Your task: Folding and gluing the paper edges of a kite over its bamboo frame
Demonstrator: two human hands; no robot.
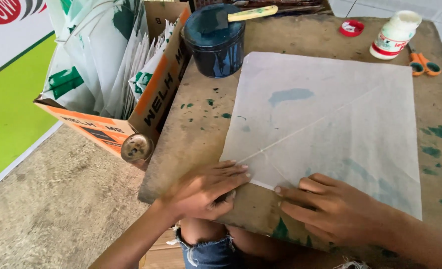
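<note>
Presently, paper sheet (325, 124): lies flat on the stained wooden board (191, 144), its near corner at the board's front edge, between both hands.
Handling: thin, light and limp by the look of it; likely tears or creases easily, so best pressed flat near the corner and thin sticks rather than pinched.
Left hand (206, 189): palm down, fingers spread flat on the corner; presses, grips nothing.
Right hand (330, 206): palm down, fingers extended leftward along the sheet's edge; open, pressing.
Nearby: dark paint can (214, 42) with brush, white glue bottle (394, 36), orange scissors (422, 64), cardboard box (131, 99) of folded sheets.
</note>
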